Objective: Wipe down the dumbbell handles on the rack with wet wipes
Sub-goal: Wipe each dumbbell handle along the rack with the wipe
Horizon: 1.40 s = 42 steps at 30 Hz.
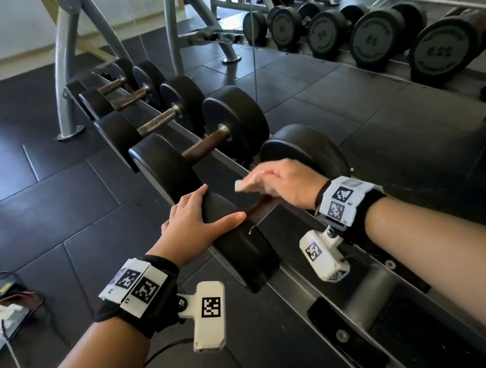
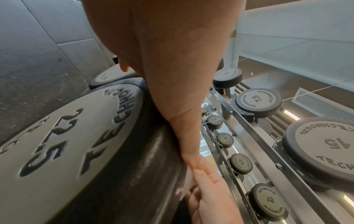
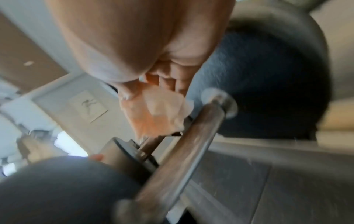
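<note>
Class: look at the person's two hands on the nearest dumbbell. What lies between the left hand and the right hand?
In the head view, a short stretch of the dumbbell's handle lies between the left hand and the right hand, which holds a wipe.

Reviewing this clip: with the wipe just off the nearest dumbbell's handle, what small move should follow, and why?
Probably lower the right hand so the wet wipe wraps the handle, then rub along it. The wipe appears to hang just above the bar, while the left hand rests on the near weight head, steadying it.
</note>
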{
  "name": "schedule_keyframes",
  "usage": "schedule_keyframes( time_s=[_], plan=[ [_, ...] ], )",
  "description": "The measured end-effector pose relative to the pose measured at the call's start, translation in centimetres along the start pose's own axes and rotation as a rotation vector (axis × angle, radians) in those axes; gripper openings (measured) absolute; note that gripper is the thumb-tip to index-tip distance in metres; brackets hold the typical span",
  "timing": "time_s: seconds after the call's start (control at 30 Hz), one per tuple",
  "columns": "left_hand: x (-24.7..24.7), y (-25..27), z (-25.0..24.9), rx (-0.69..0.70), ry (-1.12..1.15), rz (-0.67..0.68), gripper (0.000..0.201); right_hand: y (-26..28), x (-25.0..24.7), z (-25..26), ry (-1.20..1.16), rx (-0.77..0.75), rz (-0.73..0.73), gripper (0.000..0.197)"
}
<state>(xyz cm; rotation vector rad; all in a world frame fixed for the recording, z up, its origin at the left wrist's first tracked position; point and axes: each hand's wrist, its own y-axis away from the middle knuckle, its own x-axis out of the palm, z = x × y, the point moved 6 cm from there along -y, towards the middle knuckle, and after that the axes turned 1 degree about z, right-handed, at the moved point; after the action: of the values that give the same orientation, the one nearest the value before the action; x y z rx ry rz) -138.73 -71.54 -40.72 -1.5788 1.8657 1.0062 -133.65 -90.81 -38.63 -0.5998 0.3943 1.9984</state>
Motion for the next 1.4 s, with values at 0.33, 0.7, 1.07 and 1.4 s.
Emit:
schedule_keyframes(
  time_s=[0.33, 0.7, 1.07, 1.4],
  plan=[
    [0.1, 0.2, -0.2, -0.025, 0.066, 0.03, 0.122, -1.0, 1.2, -3.2, 0.407, 0.076, 0.053, 0.032],
    [0.0, 0.5, -0.5, -0.041, 0.094, 0.045, 0.123, -2.7, -0.7, -2.1, 0.308, -0.005, -0.083, 0.029],
    [-0.1, 0.5, -0.6, -0.038, 0.111, 0.026, 0.126, -3.1, 3.7, -1.9, 0.416, 0.073, 0.029, 0.021],
    [-0.1, 0.4, -0.5, -0.042, 0.109, 0.036, 0.125, -3.6, 0.5, -1.8, 0.165, -0.02, -0.046, 0.029]
  ],
)
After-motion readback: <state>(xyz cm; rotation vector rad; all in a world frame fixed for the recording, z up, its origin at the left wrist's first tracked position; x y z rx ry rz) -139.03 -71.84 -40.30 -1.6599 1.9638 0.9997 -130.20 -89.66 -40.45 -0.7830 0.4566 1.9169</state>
